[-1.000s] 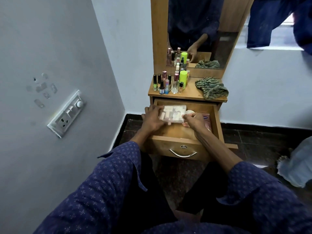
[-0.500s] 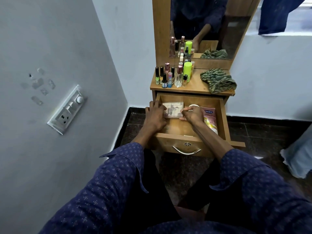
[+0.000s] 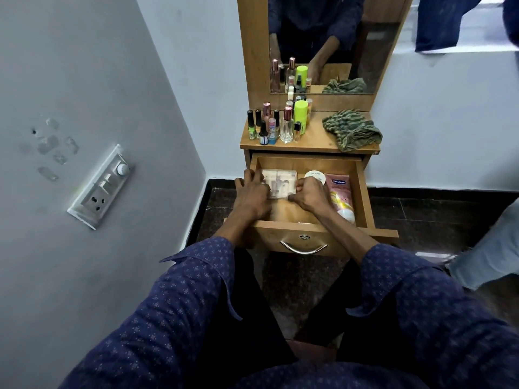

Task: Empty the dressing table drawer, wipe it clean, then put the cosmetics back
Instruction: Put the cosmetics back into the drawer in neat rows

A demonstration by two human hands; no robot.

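Note:
The wooden drawer [image 3: 365,197] of the dressing table stands pulled open. A clear flat makeup box [image 3: 280,179] lies at its back left. My left hand [image 3: 252,192] grips the box's left edge and my right hand [image 3: 307,193] pinches its right edge. Beside them lie a round white jar [image 3: 316,175] and a pink lotion tube [image 3: 341,195] along the drawer's right side. On the table top [image 3: 314,141] stand several small bottles [image 3: 276,123], among them a lime green can [image 3: 300,112], and a crumpled green cloth [image 3: 352,130] lies at the right.
A mirror [image 3: 325,43] rises behind the table top. A grey wall with a switch socket plate [image 3: 101,186] is close on the left. Dark tiled floor [image 3: 438,209] lies around the table, with a pale bag [image 3: 494,248] at the right.
The makeup box, held above the drawer a second ago, has come down to the drawer's back left with both hands still on it. The view shifted slightly.

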